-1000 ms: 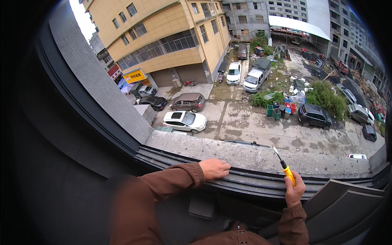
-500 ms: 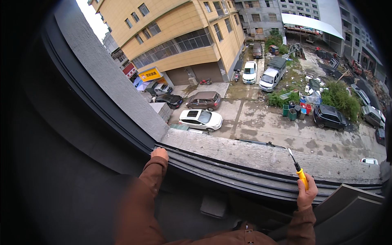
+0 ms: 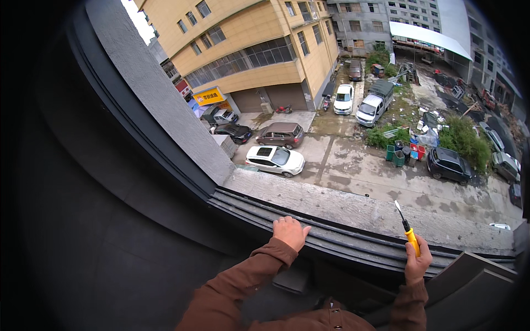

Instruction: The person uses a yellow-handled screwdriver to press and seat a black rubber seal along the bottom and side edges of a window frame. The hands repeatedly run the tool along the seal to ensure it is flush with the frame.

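A yellow-handled screwdriver [image 3: 411, 241] stands tilted up in my right hand [image 3: 418, 262]. Its dark shaft ends in a pale flat tip above the concrete sill. My fingers wrap the handle, just over the right end of the dark window track [image 3: 353, 243]. Farther left, my left hand [image 3: 291, 233] rests on the inner rails of that track, thumb held apart and the other fingers laid over the rail. Nothing shows in it, though the fingertips are partly hidden.
Beyond the track runs a rough concrete sill [image 3: 314, 199] with a drop to a yard of parked cars [image 3: 275, 160]. A dark frame [image 3: 138, 129] rises on the left. A grey panel [image 3: 469, 281] stands at lower right. A yellowish building [image 3: 232, 38] stands opposite.
My left hand has moved right along the track, away from the frame's left corner. My right hand keeps the screwdriver in nearly the same place. The view has shifted slightly.
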A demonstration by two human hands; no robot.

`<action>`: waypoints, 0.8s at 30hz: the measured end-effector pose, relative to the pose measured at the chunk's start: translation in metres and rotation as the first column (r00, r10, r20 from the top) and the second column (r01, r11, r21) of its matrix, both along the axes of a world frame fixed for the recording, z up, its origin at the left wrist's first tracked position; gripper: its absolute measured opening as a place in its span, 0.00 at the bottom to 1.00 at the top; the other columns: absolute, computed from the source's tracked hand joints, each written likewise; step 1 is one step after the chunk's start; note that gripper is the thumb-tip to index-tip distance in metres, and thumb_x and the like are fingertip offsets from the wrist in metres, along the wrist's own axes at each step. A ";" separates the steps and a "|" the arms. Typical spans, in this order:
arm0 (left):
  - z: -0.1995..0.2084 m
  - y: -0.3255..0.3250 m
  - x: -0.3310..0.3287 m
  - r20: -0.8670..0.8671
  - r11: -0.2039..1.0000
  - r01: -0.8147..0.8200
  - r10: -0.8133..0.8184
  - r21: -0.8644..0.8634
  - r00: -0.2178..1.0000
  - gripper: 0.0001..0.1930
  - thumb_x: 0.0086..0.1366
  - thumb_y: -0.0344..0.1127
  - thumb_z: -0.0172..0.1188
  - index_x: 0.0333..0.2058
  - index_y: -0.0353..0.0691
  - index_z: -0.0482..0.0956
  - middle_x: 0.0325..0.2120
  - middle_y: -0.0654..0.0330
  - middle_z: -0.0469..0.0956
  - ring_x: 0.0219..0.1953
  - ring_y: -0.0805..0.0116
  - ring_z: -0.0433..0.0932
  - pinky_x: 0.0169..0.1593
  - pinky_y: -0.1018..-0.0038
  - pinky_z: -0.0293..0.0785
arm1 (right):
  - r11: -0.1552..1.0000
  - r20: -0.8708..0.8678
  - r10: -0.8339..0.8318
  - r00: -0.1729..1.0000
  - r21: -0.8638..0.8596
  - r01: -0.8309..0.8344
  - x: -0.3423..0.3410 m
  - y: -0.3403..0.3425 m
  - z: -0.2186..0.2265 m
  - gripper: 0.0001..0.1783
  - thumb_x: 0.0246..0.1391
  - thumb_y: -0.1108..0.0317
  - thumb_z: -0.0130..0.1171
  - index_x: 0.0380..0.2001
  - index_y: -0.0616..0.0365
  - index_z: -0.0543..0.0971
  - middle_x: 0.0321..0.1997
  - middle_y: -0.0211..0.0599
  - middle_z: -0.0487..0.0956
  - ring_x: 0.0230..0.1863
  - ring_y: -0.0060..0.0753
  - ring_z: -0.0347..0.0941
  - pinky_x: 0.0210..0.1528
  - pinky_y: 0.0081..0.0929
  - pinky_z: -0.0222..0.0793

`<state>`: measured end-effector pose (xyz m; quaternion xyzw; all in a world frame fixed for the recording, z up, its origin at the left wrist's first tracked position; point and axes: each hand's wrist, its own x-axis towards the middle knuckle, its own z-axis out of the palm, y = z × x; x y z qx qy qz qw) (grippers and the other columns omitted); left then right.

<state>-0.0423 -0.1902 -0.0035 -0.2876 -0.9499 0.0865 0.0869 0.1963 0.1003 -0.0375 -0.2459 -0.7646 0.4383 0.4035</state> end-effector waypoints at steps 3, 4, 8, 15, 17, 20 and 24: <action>0.002 0.020 0.029 0.036 0.981 0.152 -0.157 0.118 0.987 0.18 0.64 0.51 0.58 0.31 0.40 0.80 0.31 0.55 0.77 0.37 0.54 0.79 0.41 0.59 0.71 | 0.998 -0.003 0.011 1.000 0.063 -0.010 -0.003 -0.002 0.006 0.15 0.54 0.73 0.64 0.45 0.66 0.79 0.36 0.42 0.80 0.36 0.32 0.76 0.43 0.25 0.71; 0.002 0.024 0.033 0.046 0.969 0.196 -0.206 0.152 0.978 0.16 0.63 0.49 0.59 0.31 0.40 0.80 0.31 0.55 0.77 0.36 0.55 0.79 0.41 0.59 0.72 | 0.998 -0.007 0.012 1.000 0.062 -0.012 -0.004 -0.003 0.008 0.15 0.54 0.73 0.64 0.45 0.66 0.79 0.36 0.41 0.80 0.35 0.32 0.76 0.43 0.24 0.70; 0.013 0.000 -0.014 0.072 0.813 0.433 -0.495 0.389 0.866 0.11 0.56 0.30 0.61 0.40 0.45 0.82 0.32 0.58 0.77 0.35 0.57 0.80 0.36 0.62 0.77 | 0.999 -0.011 0.004 1.000 0.048 -0.003 -0.004 -0.005 0.014 0.15 0.53 0.73 0.65 0.45 0.65 0.79 0.35 0.41 0.80 0.34 0.32 0.76 0.41 0.25 0.71; 0.047 -0.001 -0.071 -0.074 0.223 0.954 -0.974 -0.199 0.213 0.29 0.64 0.34 0.49 0.65 0.56 0.65 0.34 0.64 0.70 0.36 0.71 0.75 0.34 0.77 0.71 | 0.999 0.015 -0.003 1.000 0.051 0.003 -0.003 -0.004 0.011 0.16 0.52 0.73 0.66 0.45 0.66 0.79 0.36 0.43 0.81 0.35 0.35 0.78 0.42 0.26 0.71; 0.044 0.013 -0.070 0.028 0.157 0.959 -0.985 -0.238 0.168 0.31 0.63 0.33 0.50 0.66 0.58 0.63 0.33 0.65 0.70 0.33 0.73 0.74 0.32 0.79 0.70 | 0.999 0.019 -0.004 1.000 0.035 0.004 -0.003 -0.004 0.011 0.16 0.53 0.73 0.66 0.45 0.66 0.79 0.37 0.43 0.81 0.35 0.34 0.78 0.42 0.25 0.71; 0.038 0.037 -0.072 0.133 0.088 0.971 -0.984 -0.222 0.120 0.31 0.63 0.33 0.49 0.66 0.54 0.62 0.30 0.65 0.70 0.31 0.72 0.74 0.29 0.78 0.71 | 1.000 0.026 -0.005 1.000 0.009 0.005 -0.002 -0.004 0.010 0.16 0.53 0.73 0.65 0.45 0.66 0.79 0.36 0.42 0.81 0.35 0.32 0.77 0.41 0.24 0.71; 0.032 0.052 -0.068 0.171 0.045 0.992 -0.983 -0.120 0.065 0.21 0.62 0.33 0.51 0.56 0.45 0.70 0.29 0.63 0.71 0.29 0.68 0.75 0.27 0.73 0.73 | 1.000 0.026 -0.016 1.000 0.024 0.015 -0.004 -0.007 0.015 0.16 0.53 0.73 0.65 0.45 0.66 0.79 0.34 0.40 0.80 0.32 0.30 0.75 0.39 0.23 0.70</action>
